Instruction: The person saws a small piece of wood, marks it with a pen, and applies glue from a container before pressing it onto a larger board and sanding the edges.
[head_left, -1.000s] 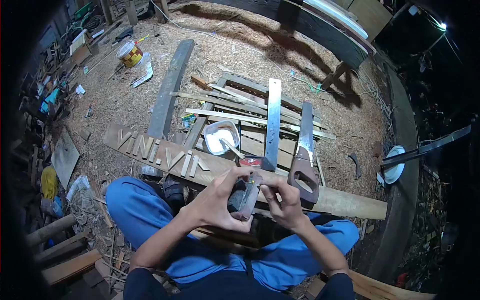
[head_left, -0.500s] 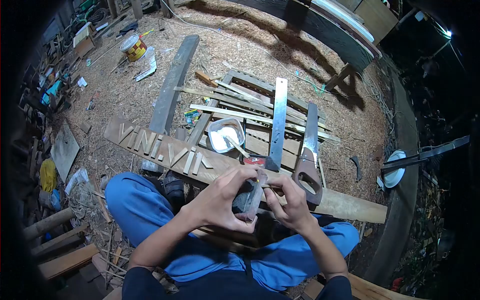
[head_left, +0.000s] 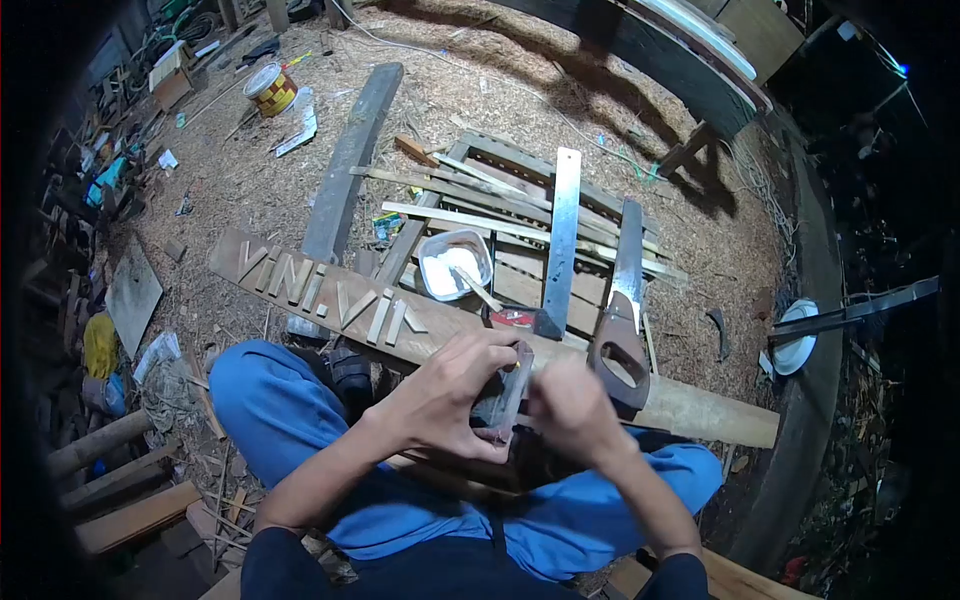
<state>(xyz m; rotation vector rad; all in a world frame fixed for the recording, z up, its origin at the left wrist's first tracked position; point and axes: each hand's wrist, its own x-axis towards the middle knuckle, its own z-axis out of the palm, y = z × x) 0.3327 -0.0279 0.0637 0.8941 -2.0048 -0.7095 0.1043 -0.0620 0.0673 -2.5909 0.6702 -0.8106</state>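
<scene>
My left hand [head_left: 450, 385] grips a dark block [head_left: 512, 395] with a flat greyish-brown face, tilted up and turned to the right. Close against that face, my right hand [head_left: 575, 410] is blurred by motion, its fingers curled in. A thin wooden strip showed in its pinch a moment earlier; the fingers hide it now. Beyond both hands lies a long plank [head_left: 690, 410], on which short wood strips [head_left: 380, 318] form letters. A square plastic tub [head_left: 425, 268] of white paste, with a stick [head_left: 478, 288] in it, stands behind the plank.
A handsaw [head_left: 622, 340] and a metal try square [head_left: 562, 240] lie at right of the tub. Long thin strips [head_left: 460, 225] rest across a slatted wooden frame [head_left: 400, 250]. A grey beam [head_left: 350, 170] and a bucket [head_left: 272, 92] are farther back on the shavings-covered ground.
My right hand has shifted slightly and turned, its fingers now blurred beside the block. My left hand keeps hold of the block. The whole view has moved slightly.
</scene>
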